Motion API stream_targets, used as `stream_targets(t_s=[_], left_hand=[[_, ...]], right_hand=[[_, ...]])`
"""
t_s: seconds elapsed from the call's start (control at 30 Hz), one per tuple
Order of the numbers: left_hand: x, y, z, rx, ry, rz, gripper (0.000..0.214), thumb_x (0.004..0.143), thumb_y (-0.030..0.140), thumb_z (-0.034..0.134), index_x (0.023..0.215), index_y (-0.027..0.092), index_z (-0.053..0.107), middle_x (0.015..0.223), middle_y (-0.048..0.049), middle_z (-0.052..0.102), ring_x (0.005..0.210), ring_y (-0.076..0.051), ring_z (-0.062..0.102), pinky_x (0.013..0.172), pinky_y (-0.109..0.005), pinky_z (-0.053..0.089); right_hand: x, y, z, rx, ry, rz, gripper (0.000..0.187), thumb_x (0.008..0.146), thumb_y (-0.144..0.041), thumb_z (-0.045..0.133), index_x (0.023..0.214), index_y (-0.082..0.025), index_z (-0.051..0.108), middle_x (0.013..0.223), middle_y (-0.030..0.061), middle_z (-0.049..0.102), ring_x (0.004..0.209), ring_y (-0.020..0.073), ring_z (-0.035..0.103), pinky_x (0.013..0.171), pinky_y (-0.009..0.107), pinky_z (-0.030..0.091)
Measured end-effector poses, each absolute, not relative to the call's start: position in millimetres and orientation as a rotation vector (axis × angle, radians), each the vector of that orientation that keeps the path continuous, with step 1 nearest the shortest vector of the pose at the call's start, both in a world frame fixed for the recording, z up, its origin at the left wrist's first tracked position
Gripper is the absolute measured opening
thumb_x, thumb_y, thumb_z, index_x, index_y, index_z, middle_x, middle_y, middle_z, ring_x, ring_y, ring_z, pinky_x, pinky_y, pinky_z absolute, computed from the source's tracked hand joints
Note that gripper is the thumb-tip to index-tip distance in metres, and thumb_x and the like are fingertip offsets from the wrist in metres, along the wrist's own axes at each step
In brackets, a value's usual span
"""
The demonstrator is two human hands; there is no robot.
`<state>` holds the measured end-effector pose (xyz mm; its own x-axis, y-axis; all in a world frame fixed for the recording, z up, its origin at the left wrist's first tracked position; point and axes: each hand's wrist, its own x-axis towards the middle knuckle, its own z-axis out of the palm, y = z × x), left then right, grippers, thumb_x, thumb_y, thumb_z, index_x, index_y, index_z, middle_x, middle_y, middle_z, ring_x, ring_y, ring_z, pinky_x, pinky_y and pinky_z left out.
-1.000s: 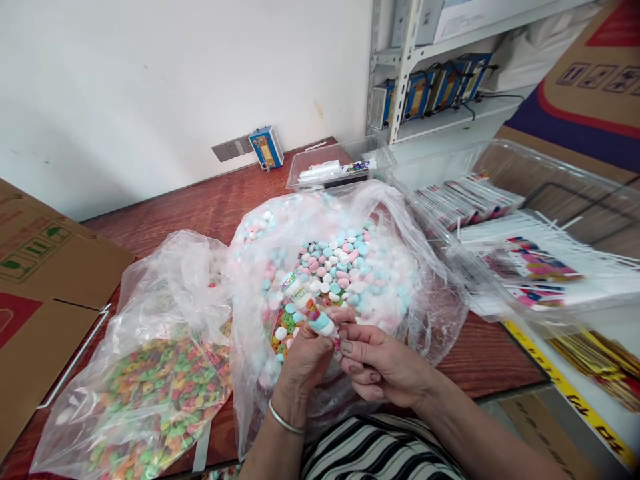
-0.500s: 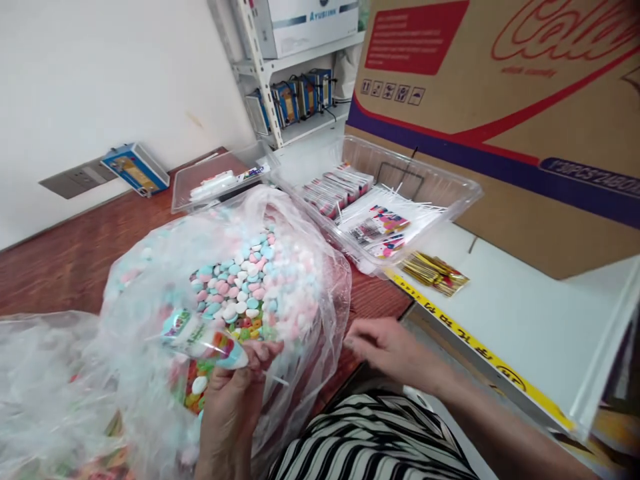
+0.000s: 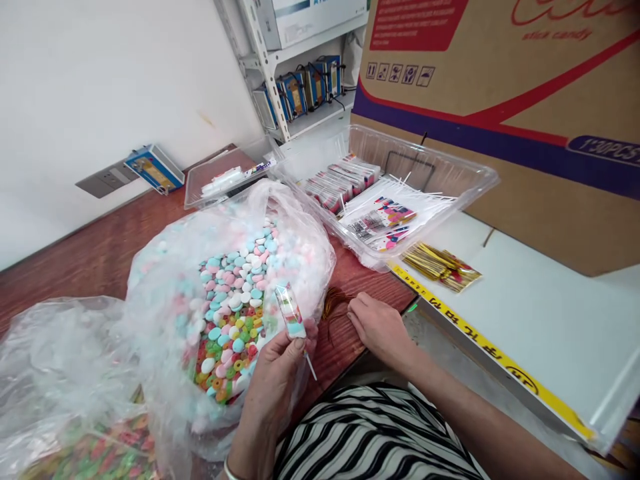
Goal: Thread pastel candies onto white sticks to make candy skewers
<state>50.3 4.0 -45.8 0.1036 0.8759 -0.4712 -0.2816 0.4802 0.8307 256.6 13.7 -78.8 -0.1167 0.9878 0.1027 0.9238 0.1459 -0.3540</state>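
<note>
My left hand (image 3: pixel 283 360) pinches the gathered lower end of a small clear candy bag (image 3: pixel 290 310), which has coloured sweets inside and a white stick (image 3: pixel 311 366) poking out below. Behind it sits a large plastic bag (image 3: pixel 165 267) of pastel tablet candies (image 3: pixel 235 273) and coloured ring-shaped candies (image 3: pixel 245 323), its mouth open. On the table beside that bag lie thin gold-brown twist ties (image 3: pixel 332 303). My right hand (image 3: pixel 383 330) rests at their right ends, fingers curled closed on them; the fingertips are partly hidden.
A second plastic bag (image 3: pixel 60 340) with coloured candies stands at the lower left. At the back, a clear tub (image 3: pixel 475 175) holds printed packets and white sticks. Gold twist ties in a packet (image 3: pixel 440 265) lie right of it, before a big cardboard box (image 3: pixel 530 220).
My left hand has moved right with the candy bag, now held more upright. My right hand has come down to the twist ties on the table. The view has shifted slightly.
</note>
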Motion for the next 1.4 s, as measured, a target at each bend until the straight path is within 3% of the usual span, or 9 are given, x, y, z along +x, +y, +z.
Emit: stream_targets(t_s=[0.1,0.27,0.5,0.67,0.8,0.93,1.1,1.27,1.4], left_hand=[[39.7,5.3,-41.4,0.799,1.252,0.953,0.028,0.074,0.042,0.075,0.087,0.017,0.072,0.081,-0.0042,0.071,0.071,-0.017,0.063,0.076,-0.032,0.051],[20.5,13.0,-28.1,1.409,1.620,0.962,0.023,0.088,0.039,0.058,0.077,0.020,0.064,0.067,-0.0002,0.059,0.064,-0.016,0.053,0.065,-0.027,0.041],[25.1,17.7,-13.0,2.090,1.867,0.921,0.025,0.092,0.011,0.040,0.085,0.020,0.062,0.089,-0.0051,0.058,0.083,-0.019,0.056,0.075,-0.030,0.041],[35.7,15.6,-17.0,2.254,1.930,0.863,0.028,0.090,0.006,0.040,0.094,0.021,0.063,0.084,-0.0059,0.058,0.075,-0.020,0.055,0.067,-0.029,0.040],[34.1,12.7,-21.9,2.137,1.903,1.081,0.020,0.090,0.012,0.049,0.101,0.021,0.063,0.083,-0.0062,0.063,0.075,-0.021,0.058,0.068,-0.030,0.041],[28.5,11.1,-25.3,1.981,1.823,1.262,0.030,0.088,0.016,0.055,0.116,0.025,0.064,0.090,-0.0078,0.067,0.082,-0.023,0.061,0.074,-0.031,0.043],[25.7,13.9,-20.5,1.642,1.742,1.419,0.019,0.087,0.021,0.060,0.099,0.025,0.073,0.089,-0.0072,0.068,0.084,-0.022,0.060,0.077,-0.031,0.045],[27.9,23.1,-17.7,0.801,1.318,1.493,0.018,0.076,0.032,0.074,0.085,0.016,0.071,0.060,0.0021,0.055,0.054,-0.010,0.045,0.053,-0.022,0.034],[30.6,27.9,-17.6,0.400,0.968,1.442,0.032,0.063,0.032,0.084,0.079,0.012,0.065,0.059,0.0055,0.048,0.049,-0.003,0.035,0.046,-0.017,0.025]], right_hand=[[264.6,11.4,-78.0,-1.836,-2.097,0.258,0.017,0.096,-0.018,0.047,0.084,-0.019,0.059,0.083,0.0041,0.062,0.069,0.0159,0.061,0.063,0.026,0.042],[276.8,-5.5,-58.2,-1.767,-1.982,0.180,0.016,0.096,-0.022,0.041,0.083,-0.021,0.051,0.077,0.0019,0.063,0.063,0.0150,0.062,0.056,0.025,0.042],[238.6,-5.1,-10.6,-1.415,-1.848,-0.037,0.012,0.094,-0.023,0.046,0.083,-0.024,0.050,0.068,0.0005,0.063,0.056,0.0146,0.060,0.056,0.027,0.042],[183.1,23.0,-12.0,-1.307,-2.063,-0.204,0.022,0.097,-0.019,0.046,0.076,-0.020,0.052,0.064,0.0018,0.058,0.056,0.0158,0.058,0.056,0.030,0.040],[161.0,30.8,-21.2,-1.270,-2.130,-0.290,0.026,0.096,-0.016,0.045,0.072,-0.020,0.052,0.062,0.0023,0.056,0.054,0.0168,0.056,0.053,0.031,0.036],[154.9,27.6,-23.3,-1.238,-2.157,-0.306,0.026,0.096,-0.014,0.046,0.072,-0.020,0.054,0.061,0.0027,0.055,0.051,0.0176,0.053,0.051,0.032,0.033],[152.0,27.2,-26.5,-1.245,-2.146,-0.181,0.026,0.096,-0.016,0.045,0.073,-0.018,0.056,0.063,0.0046,0.058,0.054,0.0179,0.054,0.052,0.031,0.033],[148.6,39.0,-35.0,-1.256,-1.932,0.380,0.018,0.094,-0.023,0.047,0.078,-0.020,0.055,0.067,0.0038,0.060,0.059,0.0183,0.057,0.053,0.029,0.037],[148.6,50.0,-35.0,-1.221,-1.863,0.555,0.010,0.091,-0.020,0.048,0.083,-0.022,0.053,0.071,0.0006,0.062,0.063,0.0156,0.060,0.058,0.026,0.045]])
